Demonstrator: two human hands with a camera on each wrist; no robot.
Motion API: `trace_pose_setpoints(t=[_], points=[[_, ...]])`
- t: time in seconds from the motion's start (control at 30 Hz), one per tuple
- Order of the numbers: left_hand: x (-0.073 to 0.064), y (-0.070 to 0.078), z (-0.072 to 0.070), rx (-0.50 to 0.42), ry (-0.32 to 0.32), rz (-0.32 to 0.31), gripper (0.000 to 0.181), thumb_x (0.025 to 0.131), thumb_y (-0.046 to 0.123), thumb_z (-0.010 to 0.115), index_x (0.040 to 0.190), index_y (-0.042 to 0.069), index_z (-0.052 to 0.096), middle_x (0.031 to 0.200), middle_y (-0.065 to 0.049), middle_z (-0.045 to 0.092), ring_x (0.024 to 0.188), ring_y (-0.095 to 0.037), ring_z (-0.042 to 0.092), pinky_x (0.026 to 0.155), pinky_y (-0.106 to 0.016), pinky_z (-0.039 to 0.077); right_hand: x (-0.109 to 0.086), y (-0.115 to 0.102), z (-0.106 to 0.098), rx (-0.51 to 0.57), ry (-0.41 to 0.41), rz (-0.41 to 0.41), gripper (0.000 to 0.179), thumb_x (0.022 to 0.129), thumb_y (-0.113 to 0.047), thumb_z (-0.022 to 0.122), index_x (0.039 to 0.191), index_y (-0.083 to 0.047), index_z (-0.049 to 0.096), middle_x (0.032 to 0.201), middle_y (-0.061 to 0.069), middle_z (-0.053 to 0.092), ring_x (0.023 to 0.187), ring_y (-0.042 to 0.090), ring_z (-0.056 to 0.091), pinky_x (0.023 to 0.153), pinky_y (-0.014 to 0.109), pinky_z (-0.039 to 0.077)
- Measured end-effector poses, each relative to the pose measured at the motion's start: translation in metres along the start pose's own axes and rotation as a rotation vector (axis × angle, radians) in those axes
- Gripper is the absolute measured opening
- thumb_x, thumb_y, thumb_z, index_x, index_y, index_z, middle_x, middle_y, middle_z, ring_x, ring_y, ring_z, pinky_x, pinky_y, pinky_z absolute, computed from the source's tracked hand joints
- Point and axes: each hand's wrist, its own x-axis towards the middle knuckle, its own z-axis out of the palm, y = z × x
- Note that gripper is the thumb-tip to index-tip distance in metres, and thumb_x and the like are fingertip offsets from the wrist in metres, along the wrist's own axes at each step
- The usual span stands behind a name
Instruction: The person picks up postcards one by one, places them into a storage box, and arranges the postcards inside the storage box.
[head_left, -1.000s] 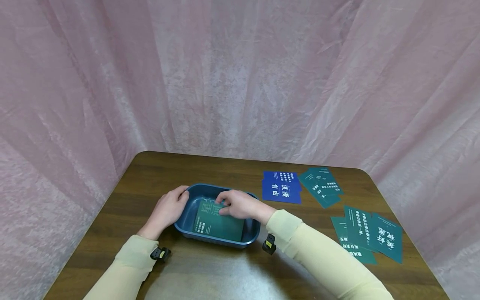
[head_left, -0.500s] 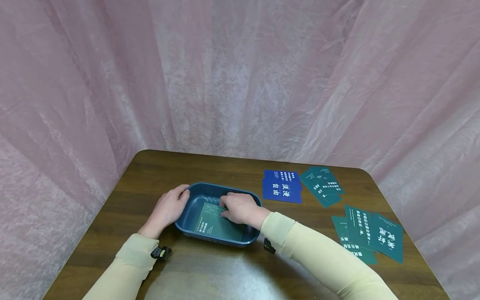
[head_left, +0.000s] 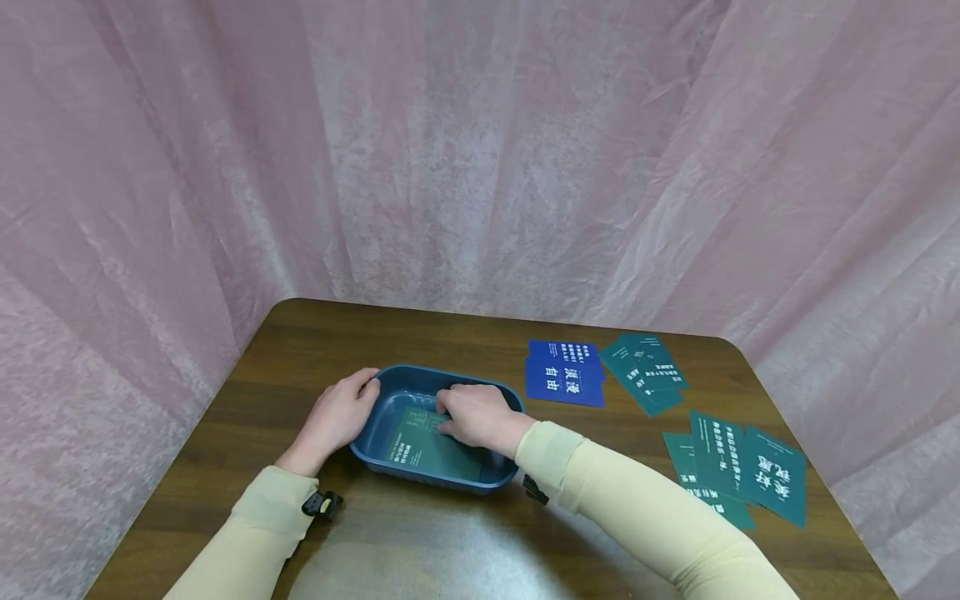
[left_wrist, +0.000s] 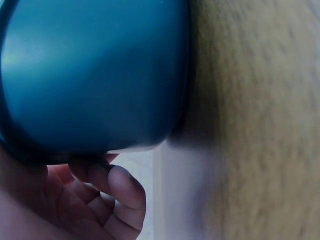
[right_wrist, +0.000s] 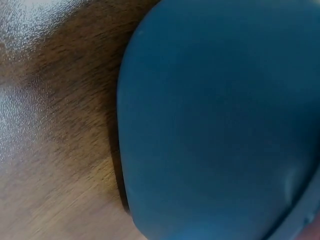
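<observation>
A dark blue plastic tub [head_left: 405, 477] stands on the table in front of me. My left hand [head_left: 341, 417] grips its left end, thumb over the rim; the left wrist view shows fingers curled against the outer wall [left_wrist: 95, 85]. A green printed card [head_left: 429, 454] with white characters lies flat inside the tub. My right hand [head_left: 480, 417] reaches in over the card's right part, fingers bent downward. Its fingertips are mostly hidden, and I cannot tell whether they pinch the card. In the right wrist view the tub's outer wall [right_wrist: 210, 120] covers most of the picture.
Blue cards [head_left: 564, 375] overlap at the back right of the brown wooden table [head_left: 247, 433]. Beside them lies a fan of green cards [head_left: 645, 371]. Nearer the right edge are more overlapping green cards [head_left: 731, 467]. A pink curtain [head_left: 480, 167] hangs behind the table.
My right hand has shifted right and lower into the tub, from above the card's middle to its right part. The left hand keeps its grip in the same place.
</observation>
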Motion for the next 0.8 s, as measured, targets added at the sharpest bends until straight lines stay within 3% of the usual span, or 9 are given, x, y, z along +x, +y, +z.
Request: trace_pose_setpoints(t=[0.33, 0.8], points=[[0.0006, -0.0001, 0.0007, 0.010, 0.006, 0.006, 0.049, 0.119, 0.026, 0.044, 0.159, 0.000, 0.054, 0.156, -0.027, 0.059, 0.142, -0.048, 0.057, 0.118, -0.068, 0.043, -0.0012, -0.0055, -0.0023, -0.064, 0.036, -0.012, 0.021, 0.103, -0.037, 0.081, 0.107, -0.018, 0.074, 0.091, -0.004, 0.063, 0.073, 0.011, 0.056, 0.064, 0.027, 0.050], [0.0007, -0.0009, 0.0011, 0.007, 0.006, 0.008, 0.049, 0.119, 0.026, 0.045, 0.159, 0.000, 0.053, 0.156, -0.028, 0.059, 0.142, -0.049, 0.057, 0.118, -0.068, 0.043, 0.0026, -0.0067, 0.0000, -0.083, 0.016, 0.021, 0.026, 0.104, -0.039, 0.080, 0.110, -0.014, 0.080, 0.089, -0.002, 0.066, 0.074, 0.012, 0.058, 0.064, 0.029, 0.053]])
